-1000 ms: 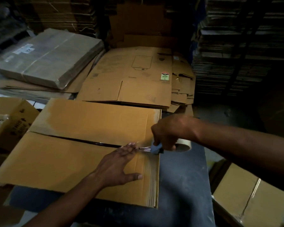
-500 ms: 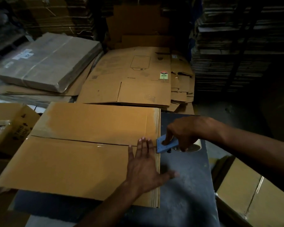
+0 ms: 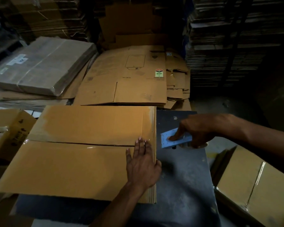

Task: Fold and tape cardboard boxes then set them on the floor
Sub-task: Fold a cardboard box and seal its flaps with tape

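Brown cardboard box (image 3: 75, 154) on dark surface (image 3: 184, 185), centre seam glossy with tape; left hand (image 3: 143, 163) presses flat, fingers straight; right hand (image 3: 198, 131) grips blue tape dispenser (image 3: 174, 139) beside it; floor placement left.

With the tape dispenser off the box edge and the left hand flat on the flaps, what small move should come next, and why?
Probably set the blue tape dispenser down on the dark table: the right hand holds it clear of the brown cardboard box, whose centre seam already shines with tape. The left hand rests flat by that seam's end.
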